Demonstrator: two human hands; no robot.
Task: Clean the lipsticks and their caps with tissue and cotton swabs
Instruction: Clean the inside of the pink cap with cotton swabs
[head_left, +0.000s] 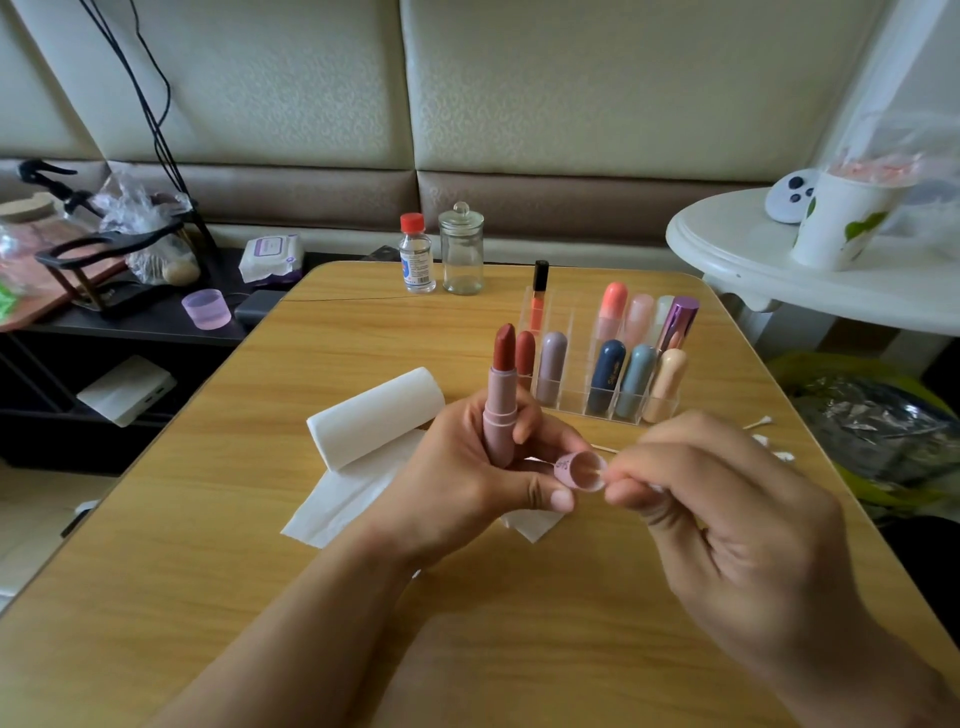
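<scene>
The left hand (467, 467) is gripping the uncapped pink plastic lipstick tube (500, 415) between its fingers and, at the same time, pinching the small pink round cap (582, 470) between thumb and fingertip. The right hand (727, 519) is pinching a thin white-tipped cotton swab (602, 472), whose tip is sitting inside the cap's open mouth. Both are being held above the light wooden bench (260, 597), just in front of the white tissue roll (374, 415) and its unrolled sheet. Judgement: the cap-interior swabbing step is in hand; the brown-red bullet itself appears not yet wiped. The tube's long axis is standing near upright, bullet pointing up and slightly away from the person. The cap's axis is lying roughly level, its opening facing the right hand. The next move likely calls for turning the swab around the inner wall while the left thumb is keeping the cap steady, with care that the exposed bullet is not touching the fingers. Further lipsticks are standing in the clear acrylic organiser (597, 405) behind, and spare swabs (758, 422) are lying to the right.
</scene>
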